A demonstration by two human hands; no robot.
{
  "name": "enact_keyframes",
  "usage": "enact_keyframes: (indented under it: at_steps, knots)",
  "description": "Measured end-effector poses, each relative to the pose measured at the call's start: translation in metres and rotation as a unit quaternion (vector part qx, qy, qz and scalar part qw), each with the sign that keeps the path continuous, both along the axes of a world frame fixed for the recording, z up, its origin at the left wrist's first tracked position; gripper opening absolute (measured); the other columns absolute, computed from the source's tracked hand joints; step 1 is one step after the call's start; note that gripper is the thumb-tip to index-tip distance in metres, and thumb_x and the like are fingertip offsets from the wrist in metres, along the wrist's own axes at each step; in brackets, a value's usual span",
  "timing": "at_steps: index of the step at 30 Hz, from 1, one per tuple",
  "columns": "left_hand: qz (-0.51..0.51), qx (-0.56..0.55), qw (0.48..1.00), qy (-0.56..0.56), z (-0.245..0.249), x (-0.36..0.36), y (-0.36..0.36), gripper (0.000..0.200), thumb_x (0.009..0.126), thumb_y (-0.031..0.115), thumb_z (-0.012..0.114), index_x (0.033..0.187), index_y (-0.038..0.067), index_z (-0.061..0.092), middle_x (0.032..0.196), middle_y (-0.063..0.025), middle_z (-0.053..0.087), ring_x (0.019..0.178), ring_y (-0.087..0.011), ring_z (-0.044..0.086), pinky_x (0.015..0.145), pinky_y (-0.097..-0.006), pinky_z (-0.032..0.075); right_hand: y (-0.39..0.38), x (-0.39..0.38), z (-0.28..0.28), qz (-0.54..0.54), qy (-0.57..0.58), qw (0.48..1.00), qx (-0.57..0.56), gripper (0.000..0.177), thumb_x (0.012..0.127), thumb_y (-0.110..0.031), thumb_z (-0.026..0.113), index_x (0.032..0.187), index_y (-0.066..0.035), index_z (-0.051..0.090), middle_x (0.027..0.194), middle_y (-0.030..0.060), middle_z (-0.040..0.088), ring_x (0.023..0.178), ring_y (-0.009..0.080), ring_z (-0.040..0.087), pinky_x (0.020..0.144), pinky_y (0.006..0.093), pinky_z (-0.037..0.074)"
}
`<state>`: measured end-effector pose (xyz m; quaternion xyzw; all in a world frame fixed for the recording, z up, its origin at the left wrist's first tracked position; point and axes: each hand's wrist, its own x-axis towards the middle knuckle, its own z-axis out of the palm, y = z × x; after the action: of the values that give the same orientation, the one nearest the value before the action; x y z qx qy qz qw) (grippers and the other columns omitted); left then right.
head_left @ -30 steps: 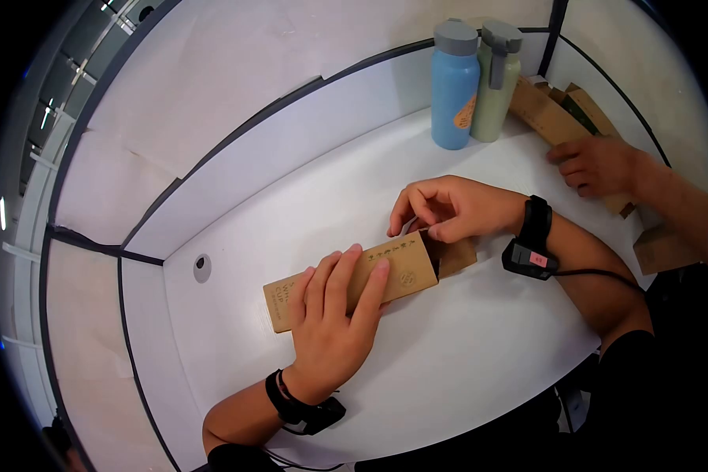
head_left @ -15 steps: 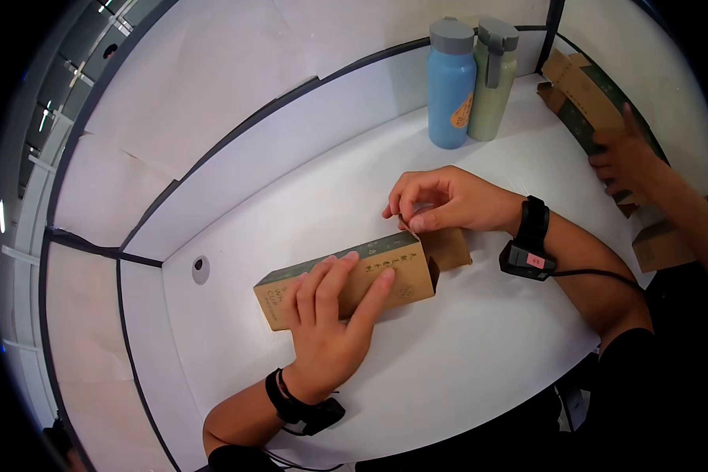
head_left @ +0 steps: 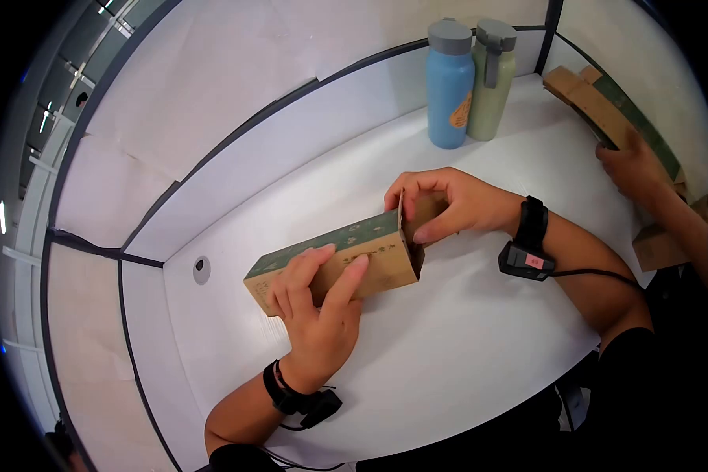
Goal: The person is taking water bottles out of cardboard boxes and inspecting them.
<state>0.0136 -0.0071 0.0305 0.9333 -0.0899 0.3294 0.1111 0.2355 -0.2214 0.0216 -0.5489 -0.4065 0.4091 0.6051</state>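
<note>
**A:** What is nearest?

**B:** The person's left forearm comes up from the near edge, with a dark band (head_left: 295, 397) on the wrist. The left hand (head_left: 318, 315) lies on the near brown side of a long cardboard box (head_left: 330, 256). Its fingers are spread along that side and press on it. The thumb is hidden.

**A:** Where does the box sit?

**B:** In the middle of the white surface (head_left: 464, 362), lying lengthwise. Its left end is nearer and its right end a little farther off. The top face is green, and the side towards the person is brown with print on it.

**A:** And the other hand?

**B:** The right hand (head_left: 448, 204) is at the box's right end. Its fingers curl close together over a brown flap (head_left: 429, 212) that stands open there, with the thumb on the flap's near side. It looks like a pinch on the flap, but the hand covers the edge, so I can't be sure. A black strap (head_left: 531, 236) with a small device sits on that wrist, and a cable runs off it to the right.

**A:** Anything else about?

**B:** There is a small round hole (head_left: 202, 270) in the surface, left of the box. Farther back, a blue bottle (head_left: 448, 82) and a pale green bottle (head_left: 492, 79) stand upright side by side against the far wall, both with grey caps. At the far right, another person's hand (head_left: 633, 169) rests on some long brown and green boxes (head_left: 606, 106). A small brown carton (head_left: 659, 245) lies nearer, at the right edge.
</note>
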Motion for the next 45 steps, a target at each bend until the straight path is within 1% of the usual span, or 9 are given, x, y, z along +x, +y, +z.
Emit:
enact_keyframes:
  at_steps: [5,15,20,21,23,30,32,35,45]
  knots:
    - [0.003,-0.035,0.999,-0.017,-0.004,0.000,0.002,0.071,0.068,-0.005,0.080,0.134,0.021,0.073,0.143,-0.0092,0.057,0.129,-0.0305,0.057,0.106,-0.0425,0.032,0.002,0.002,-0.008,-0.058,-0.122,0.986,0.102,0.033,0.088,-0.006,0.086,0.116,-0.008,0.071,0.133,0.0048,0.061,0.129,0.0205,0.059,0.113,0.0359,0.050]
    - [0.029,-0.046,0.998,-0.030,-0.003,0.006,0.010,0.076,0.069,-0.006,0.079,0.139,0.020,0.068,0.146,-0.0110,0.053,0.130,-0.0315,0.052,0.107,-0.0431,0.030,-0.001,-0.004,-0.002,-0.120,-0.172,0.974,0.081,0.061,0.080,-0.010,0.089,0.136,-0.015,0.067,0.158,0.0080,0.039,0.150,0.0240,0.040,0.123,0.0435,0.041]
    - [0.027,-0.045,0.998,-0.034,-0.004,0.008,0.011,0.078,0.069,-0.006,0.079,0.140,0.023,0.066,0.145,-0.0105,0.054,0.131,-0.0309,0.052,0.106,-0.0435,0.029,0.002,-0.016,0.003,-0.130,-0.425,0.893,0.071,0.082,0.070,-0.018,0.099,0.143,-0.018,0.062,0.165,0.0122,0.030,0.155,0.0361,0.032,0.123,0.0505,0.039]
    - [0.027,-0.047,0.998,-0.033,-0.005,0.008,0.011,0.078,0.068,-0.006,0.079,0.140,0.023,0.067,0.145,-0.0101,0.054,0.131,-0.0308,0.052,0.106,-0.0437,0.029,0.003,-0.016,0.000,-0.131,-0.425,0.893,0.070,0.082,0.070,-0.018,0.099,0.143,-0.018,0.062,0.165,0.0122,0.030,0.155,0.0361,0.032,0.123,0.0505,0.039]
    - [0.027,-0.049,0.998,-0.033,-0.005,0.008,0.010,0.079,0.068,-0.006,0.079,0.140,0.023,0.067,0.145,-0.0098,0.054,0.132,-0.0306,0.051,0.106,-0.0439,0.029,0.004,-0.015,-0.004,-0.186,-0.529,0.821,0.108,0.081,0.067,-0.022,0.102,0.139,-0.016,0.064,0.165,0.0133,0.031,0.154,0.0417,0.032,0.122,0.0523,0.040]
    - [0.011,-0.033,0.999,0.008,-0.003,0.006,0.008,0.075,0.069,-0.008,0.079,0.138,0.021,0.069,0.147,-0.0105,0.053,0.134,-0.0325,0.050,0.111,-0.0456,0.029,0.001,-0.019,0.009,-0.160,-0.526,0.828,0.109,0.061,0.077,-0.032,0.096,0.129,-0.013,0.072,0.158,0.0120,0.044,0.149,0.0383,0.038,0.122,0.0533,0.034]
    - [0.008,-0.038,0.999,0.003,-0.004,0.006,0.008,0.075,0.067,-0.006,0.080,0.136,0.024,0.072,0.145,-0.0078,0.055,0.134,-0.0303,0.051,0.107,-0.0445,0.029,0.000,-0.015,0.006,-0.146,-0.537,0.827,0.081,0.054,0.076,-0.022,0.095,0.121,-0.004,0.071,0.159,0.0163,0.042,0.154,0.0437,0.031,0.116,0.0516,0.051]
    - [0.005,-0.033,0.999,0.016,-0.002,0.005,0.007,0.075,0.068,-0.006,0.080,0.135,0.025,0.073,0.145,-0.0074,0.055,0.134,-0.0305,0.051,0.107,-0.0449,0.029,0.005,-0.016,0.002,-0.143,-0.502,0.849,0.084,0.048,0.073,-0.017,0.095,0.113,-0.002,0.073,0.159,0.0163,0.042,0.154,0.0429,0.031,0.112,0.0492,0.056]
    - [0.004,-0.034,0.999,0.021,-0.004,0.006,0.006,0.074,0.067,-0.006,0.081,0.135,0.025,0.073,0.145,-0.0069,0.056,0.133,-0.0301,0.052,0.106,-0.0441,0.029,0.005,-0.020,0.001,-0.141,-0.481,0.863,0.066,0.041,0.070,-0.006,0.092,0.107,0.000,0.074,0.156,0.0125,0.042,0.148,0.0347,0.037,0.111,0.0455,0.052]
